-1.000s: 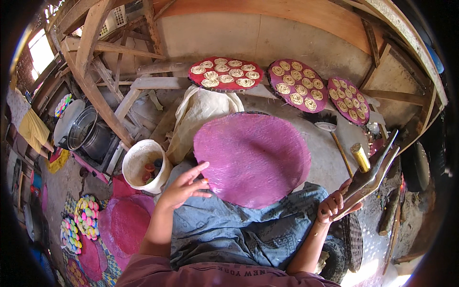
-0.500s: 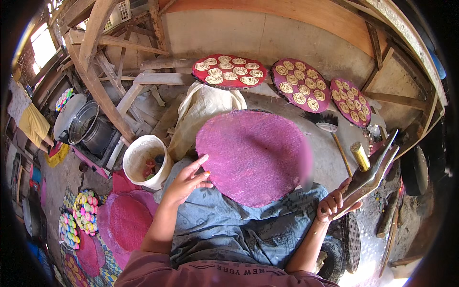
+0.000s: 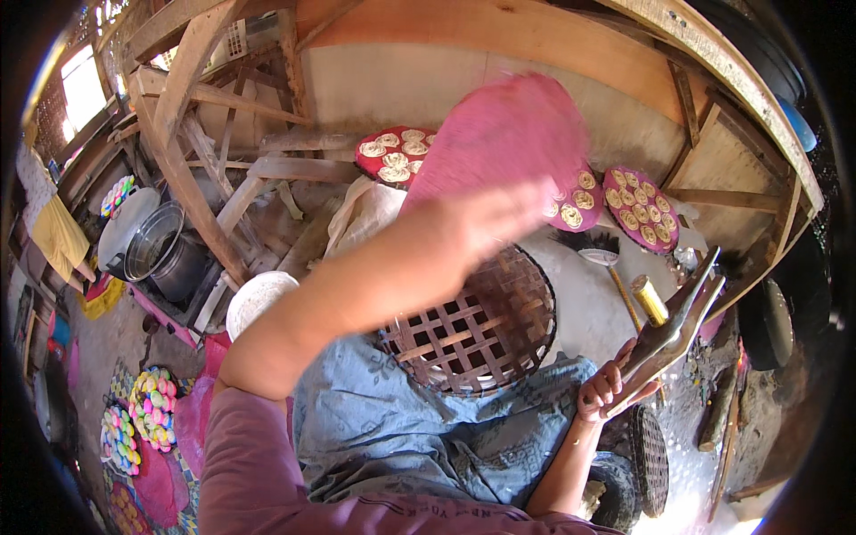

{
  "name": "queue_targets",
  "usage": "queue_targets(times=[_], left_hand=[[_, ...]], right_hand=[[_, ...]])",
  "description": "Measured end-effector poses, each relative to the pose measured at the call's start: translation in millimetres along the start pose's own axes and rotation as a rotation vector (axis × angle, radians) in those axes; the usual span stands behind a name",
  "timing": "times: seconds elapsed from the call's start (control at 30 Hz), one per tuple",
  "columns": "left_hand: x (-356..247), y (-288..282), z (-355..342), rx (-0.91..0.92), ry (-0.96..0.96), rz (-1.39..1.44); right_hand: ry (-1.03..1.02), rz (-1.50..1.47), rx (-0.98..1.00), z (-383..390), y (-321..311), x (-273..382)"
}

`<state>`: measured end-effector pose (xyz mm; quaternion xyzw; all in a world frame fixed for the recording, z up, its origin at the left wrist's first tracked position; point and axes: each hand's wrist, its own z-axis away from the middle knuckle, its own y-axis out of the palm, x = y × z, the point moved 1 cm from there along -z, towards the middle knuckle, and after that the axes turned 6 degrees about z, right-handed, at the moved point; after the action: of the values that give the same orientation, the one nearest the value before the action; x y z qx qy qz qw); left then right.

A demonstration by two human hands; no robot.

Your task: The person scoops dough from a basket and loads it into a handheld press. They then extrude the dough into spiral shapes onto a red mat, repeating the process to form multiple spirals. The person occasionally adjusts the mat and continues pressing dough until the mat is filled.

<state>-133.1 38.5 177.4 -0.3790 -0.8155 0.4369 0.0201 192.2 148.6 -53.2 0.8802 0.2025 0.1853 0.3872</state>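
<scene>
My left hand [image 3: 508, 214], blurred by motion, is raised across my body at the lower edge of a round pink cloth [image 3: 513, 125] and grips it in the air; the finger details are smeared. Below my forearm, a round openwork woven basket [image 3: 473, 330] rests at my lap, its lattice bared. On the right, my right hand [image 3: 602, 388] is closed around the handles of a two-armed hand press [image 3: 669, 343] with a gold-coloured cylinder [image 3: 650, 300] at its side. The press is held tilted, beside my right knee.
Red and pink round trays with pale dough coils [image 3: 640, 209] lean along the wall, partly hidden by the cloth. A white bucket [image 3: 257, 299], a dark pot [image 3: 165, 250] and colourful bunches [image 3: 153, 406] stand left. A broom [image 3: 624, 290] lies right. Another person [image 3: 58, 227] is at far left.
The pink cloth has come off the basket and moved up and away, carried by my left hand, which swung from left to right. My right hand still holds the press.
</scene>
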Motion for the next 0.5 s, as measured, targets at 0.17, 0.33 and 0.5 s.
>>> queue_targets(times=[0.17,0.33,0.5], left_hand=[[-9,98,29,0.301,0.243,-0.364],[4,163,87,0.397,0.119,-0.148],[6,181,112,0.406,0.120,-0.097]], right_hand=[[-0.041,-0.022,-0.018,3,1,5],[-0.067,-0.065,-0.006,5,0,7],[-0.063,-0.065,-0.008,2,0,5]])
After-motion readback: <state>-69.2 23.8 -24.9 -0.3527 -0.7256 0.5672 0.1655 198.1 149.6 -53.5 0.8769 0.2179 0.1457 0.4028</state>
